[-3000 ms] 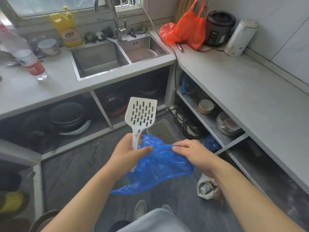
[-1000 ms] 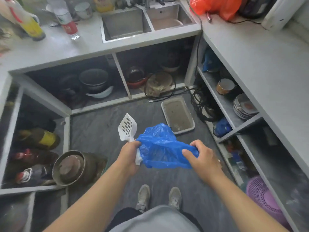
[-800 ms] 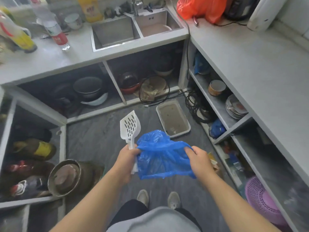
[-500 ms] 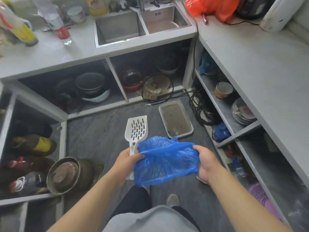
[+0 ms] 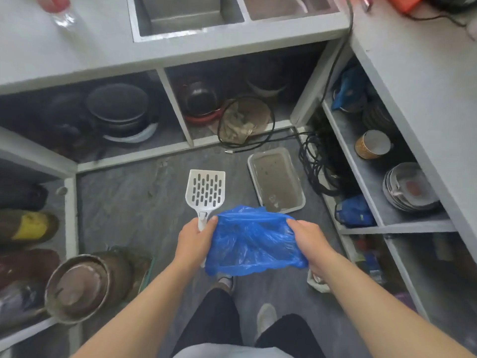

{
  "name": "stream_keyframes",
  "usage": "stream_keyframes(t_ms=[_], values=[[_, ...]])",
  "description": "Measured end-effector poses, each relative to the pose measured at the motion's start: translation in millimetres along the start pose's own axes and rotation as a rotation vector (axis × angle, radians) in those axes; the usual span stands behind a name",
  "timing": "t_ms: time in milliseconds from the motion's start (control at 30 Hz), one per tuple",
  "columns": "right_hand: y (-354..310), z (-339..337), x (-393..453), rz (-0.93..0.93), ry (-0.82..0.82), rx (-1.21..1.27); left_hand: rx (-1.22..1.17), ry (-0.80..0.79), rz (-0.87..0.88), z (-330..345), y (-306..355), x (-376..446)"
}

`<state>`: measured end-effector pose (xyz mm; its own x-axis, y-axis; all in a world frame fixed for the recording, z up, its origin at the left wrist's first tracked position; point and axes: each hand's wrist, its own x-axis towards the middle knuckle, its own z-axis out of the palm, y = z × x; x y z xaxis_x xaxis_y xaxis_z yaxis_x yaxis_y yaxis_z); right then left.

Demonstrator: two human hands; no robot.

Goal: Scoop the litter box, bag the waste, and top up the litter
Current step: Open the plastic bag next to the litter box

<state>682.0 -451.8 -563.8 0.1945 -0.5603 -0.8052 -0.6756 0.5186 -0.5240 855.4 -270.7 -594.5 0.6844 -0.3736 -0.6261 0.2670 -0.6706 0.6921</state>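
A grey rectangular litter box with brownish litter lies on the dark floor by the corner shelves, ahead and slightly right of my hands. My left hand grips the handle of a white slotted scoop, blade pointing up and away, and also pinches the left edge of a blue plastic bag. My right hand holds the bag's right edge. The bag is stretched between both hands, above the floor and short of the box.
Black cables lie coiled right of the litter box. Open shelves hold pans, a cup and plates. A round metal pot stands at the lower left. The sink sits in the counter above. My feet are below.
My view has dropped lower and closer to the floor and the litter box. Both hands keep their hold on the scoop and the bag, which is now spread wider between them.
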Motion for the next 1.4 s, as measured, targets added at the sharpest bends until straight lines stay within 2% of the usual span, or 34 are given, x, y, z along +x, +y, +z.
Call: stream_keyframes(t_ms=[133, 300, 467, 600, 700, 833, 967, 1100, 1233, 1400], values=[[-3.8, 35.3, 51.4, -0.008, 0.072, -0.232, 0.113, 0.048, -0.006, 4.6, -13.0, 60.4], [25.2, 78.2, 139.7, 0.023, 0.051, -0.323, 0.204, 0.063, -0.019, 28.8, -62.1, 137.1], [77.8, 124.8, 261.2, -0.026, -0.013, -0.392, 0.273, 0.119, -0.041, 64.5, -146.8, 229.5], [126.0, 160.9, 362.7, -0.102, -0.085, -0.551, 0.35, 0.164, -0.052, 99.3, -219.8, 309.9], [159.0, 183.6, 434.8, -0.119, -0.125, -0.698, 0.375, 0.147, -0.018, 128.2, -268.7, 367.5], [184.6, 202.9, 509.4, -0.099, -0.098, -0.757, 0.324, 0.119, -0.01, 160.4, -324.9, 435.8], [203.0, 227.3, 566.8, -0.386, -0.028, -0.914, 0.307, 0.106, 0.064, 178.1, -370.1, 487.8], [210.4, 269.4, 611.4, -0.702, -0.11, -1.145, 0.241, 0.065, 0.148, 187.9, -399.2, 518.2], [215.1, 298.3, 645.3, -0.786, -0.167, -1.064, 0.143, 0.062, 0.195, 191.0, -412.6, 531.2], [223.0, 304.1, 644.3, -0.816, -0.103, -0.964, 0.11, 0.054, 0.195, 181.5, -420.0, 530.8]])
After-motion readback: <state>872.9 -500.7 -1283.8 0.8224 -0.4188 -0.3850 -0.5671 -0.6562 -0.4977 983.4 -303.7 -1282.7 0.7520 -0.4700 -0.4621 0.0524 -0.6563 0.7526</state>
